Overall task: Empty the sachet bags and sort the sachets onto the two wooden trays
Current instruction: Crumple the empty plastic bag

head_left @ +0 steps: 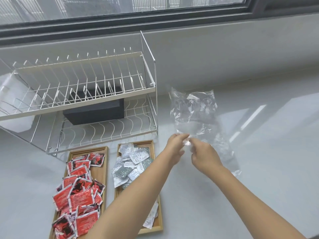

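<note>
Left hand (174, 147) and right hand (205, 156) pinch clear bag (193, 109).

Wire dish rack (89, 94), black box (96, 109)

Two wooden trays are lying side by side on the counter (259, 169), near its front edge. The left tray (101, 171) is carrying one pile of sachets (77, 197), some spilling over its left rim; the right tray (159, 219) is carrying another pile of sachets (133, 163). Just behind both trays a two-tier wire rack (89, 100) is standing toward the counter's back edge, with a box (96, 107) sitting on its lower tier. To the right of the trays and the rack, a plastic bag (193, 111) is being held up above the counter by both hands, the left hand (174, 149) and right hand (205, 156) meeting at its lower edge. A second bag (227, 152) is lying on the counter just behind the right hand.
</note>
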